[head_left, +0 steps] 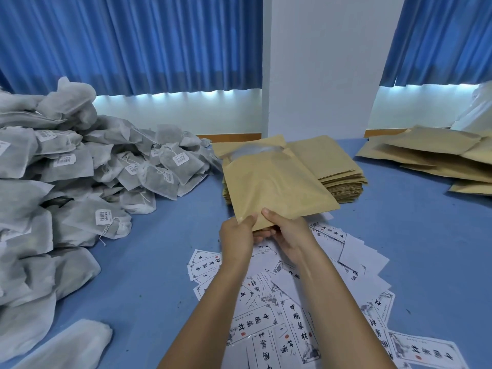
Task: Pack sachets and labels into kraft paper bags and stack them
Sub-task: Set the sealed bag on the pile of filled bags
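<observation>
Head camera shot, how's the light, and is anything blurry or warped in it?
Head view: daylight blows out a strip under the blue curtains, while the table is evenly lit with soft shadows; head view: wide-angle bending curves the curtain hems; head view: left hand, right hand and kraft bag are sharp, the labels readable, the sachets at the left edge softer.

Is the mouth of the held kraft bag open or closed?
Open: the far edge of the bag gapes, showing a pale grey inside.
</observation>
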Action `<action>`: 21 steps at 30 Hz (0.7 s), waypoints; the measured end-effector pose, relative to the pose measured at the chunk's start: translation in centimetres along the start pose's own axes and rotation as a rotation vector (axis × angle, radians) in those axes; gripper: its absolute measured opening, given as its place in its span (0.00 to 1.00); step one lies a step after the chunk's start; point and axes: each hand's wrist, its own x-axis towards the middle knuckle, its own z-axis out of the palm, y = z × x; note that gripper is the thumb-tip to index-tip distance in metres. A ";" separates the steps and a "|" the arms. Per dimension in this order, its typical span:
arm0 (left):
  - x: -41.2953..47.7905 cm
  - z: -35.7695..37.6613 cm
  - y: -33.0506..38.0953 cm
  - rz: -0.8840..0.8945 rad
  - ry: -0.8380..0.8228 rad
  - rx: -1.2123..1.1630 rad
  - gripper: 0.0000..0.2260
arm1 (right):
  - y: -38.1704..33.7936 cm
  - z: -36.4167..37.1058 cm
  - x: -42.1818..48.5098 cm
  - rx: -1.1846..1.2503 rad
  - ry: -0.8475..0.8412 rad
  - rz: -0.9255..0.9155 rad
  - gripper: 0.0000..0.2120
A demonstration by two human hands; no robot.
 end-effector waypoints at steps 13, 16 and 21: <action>0.6 -0.7 0.2 -0.050 0.044 0.017 0.16 | -0.9 -2.1 1.1 0.095 0.216 -0.061 0.06; 0.7 -0.8 0.2 -0.054 0.063 0.074 0.17 | -1.0 -2.1 0.9 0.024 0.237 -0.066 0.04; 1.0 -1.2 0.4 -0.055 0.078 0.056 0.14 | -1.6 -2.5 0.9 0.102 0.414 -0.107 0.07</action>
